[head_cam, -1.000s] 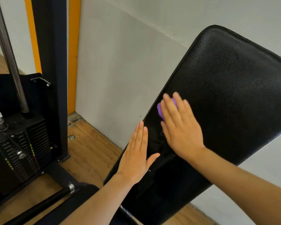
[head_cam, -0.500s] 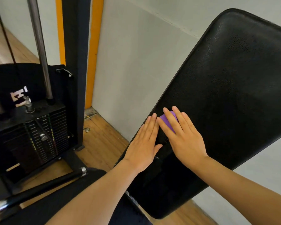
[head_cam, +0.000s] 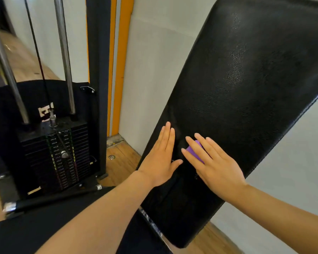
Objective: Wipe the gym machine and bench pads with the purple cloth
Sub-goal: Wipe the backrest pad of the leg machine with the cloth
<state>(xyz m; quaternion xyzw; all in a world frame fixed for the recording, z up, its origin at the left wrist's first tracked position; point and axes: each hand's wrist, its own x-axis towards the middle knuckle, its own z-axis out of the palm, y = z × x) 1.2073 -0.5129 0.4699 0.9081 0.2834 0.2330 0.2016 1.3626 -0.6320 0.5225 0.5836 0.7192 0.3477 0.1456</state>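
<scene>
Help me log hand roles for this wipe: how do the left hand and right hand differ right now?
The right hand presses the purple cloth against the black pad; the left hand lies bare by the pad's left edge. The right hand's fingers are spread, the left hand's together. Both are flat and open on the same pad.

A single head-worn view looks forward and down from close above the person's forearms. It faces the tilted black pad [head_cam: 242, 99] filling the right half, near enough for reach, with the weight stack [head_cam: 57, 154] lower left, beyond the arms.
</scene>
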